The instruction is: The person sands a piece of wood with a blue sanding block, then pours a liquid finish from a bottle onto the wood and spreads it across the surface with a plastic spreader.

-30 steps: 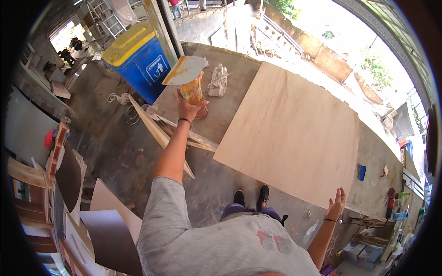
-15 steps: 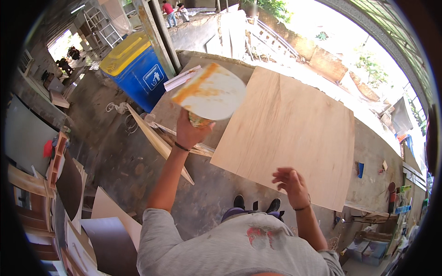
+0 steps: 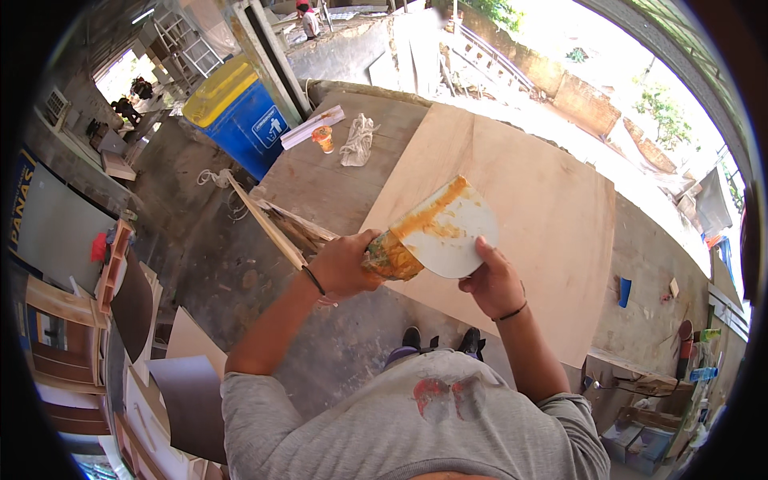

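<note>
- The white palette (image 3: pixel 464 236) is in the air between your two hands, above the near part of the plywood sheet (image 3: pixel 520 176); orange paste (image 3: pixel 436 206) is streaked along its straight edge, with thinner smears across its face.
- Your right hand (image 3: pixel 498 284) pinches the rounded rim, thumb on the upper face. That hold looks sound: you would do well to press only at this clean rim, leaving the paste untouched.
- Your left hand (image 3: pixel 344 262) is wrapped around a paste-smeared container (image 3: pixel 397 258). A firm but unsqueezed grip seems best, since its side looks crumpled and perhaps slick.
- Holding the palette close to level should stop loose paste sliding onto the plywood sheet.
- The container's mouth and contents are hidden, so you cannot tell from here how full it is, or whether the palette touches it.
- Most of your right fingers and the palette's underside are out of sight.
- Beyond, an orange-and-white cup (image 3: pixel 322 139) stands near a crumpled rag (image 3: pixel 360 141); the cup's contents are too small to make out.
- The far yard is washed out by glare, and the fisheye rim cuts off the boards (image 3: pixel 188 400) at your left.
</note>
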`<state>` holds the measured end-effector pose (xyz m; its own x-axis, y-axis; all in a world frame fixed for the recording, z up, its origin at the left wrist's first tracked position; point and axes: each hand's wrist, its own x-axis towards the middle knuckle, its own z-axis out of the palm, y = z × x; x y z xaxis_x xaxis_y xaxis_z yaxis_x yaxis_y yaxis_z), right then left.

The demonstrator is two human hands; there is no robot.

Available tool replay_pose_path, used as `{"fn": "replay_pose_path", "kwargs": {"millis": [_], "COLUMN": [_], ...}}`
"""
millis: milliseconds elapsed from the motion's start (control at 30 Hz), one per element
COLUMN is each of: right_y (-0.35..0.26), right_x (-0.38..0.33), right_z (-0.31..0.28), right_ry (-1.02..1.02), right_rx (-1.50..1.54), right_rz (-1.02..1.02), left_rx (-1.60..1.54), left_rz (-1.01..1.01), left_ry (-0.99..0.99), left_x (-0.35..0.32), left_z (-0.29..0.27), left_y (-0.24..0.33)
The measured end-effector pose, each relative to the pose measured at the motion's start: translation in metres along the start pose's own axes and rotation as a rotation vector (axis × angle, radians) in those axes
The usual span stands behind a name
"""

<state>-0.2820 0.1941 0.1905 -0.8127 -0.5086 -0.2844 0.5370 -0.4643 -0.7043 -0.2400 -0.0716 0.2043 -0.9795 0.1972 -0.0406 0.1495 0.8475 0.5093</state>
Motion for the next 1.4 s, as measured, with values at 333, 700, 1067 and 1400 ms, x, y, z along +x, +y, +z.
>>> {"fn": "replay_pose_path", "kwargs": {"millis": [333,700,1067,1400], "right_y": [-0.118,-0.086,-0.099,-0.093], "right_x": [-0.136,-0.226,-0.26,-0.262], "right_z": [-0.214,-0.347,-0.372,-0.375], "right_ry": [0.493,0.829,1.02,1.107], "right_rx": [0.203,0.334,0.315,0.303], "right_rz": [-0.749,-0.873,-1.0,-0.997], "left_rx": [-0.081,0.993,1.278,1.29], "left_rz": [-0.155,-0.303,-0.337,-0.288], "left_ry": [-0.451,-0.757,-0.783,-0.762], "left_x": [0.075,0.215,0.26,0.296], "left_z": [-0.039,-0.034,-0.015,-0.012], "left_y": [0.053,0.134,0.166,0.215]}}
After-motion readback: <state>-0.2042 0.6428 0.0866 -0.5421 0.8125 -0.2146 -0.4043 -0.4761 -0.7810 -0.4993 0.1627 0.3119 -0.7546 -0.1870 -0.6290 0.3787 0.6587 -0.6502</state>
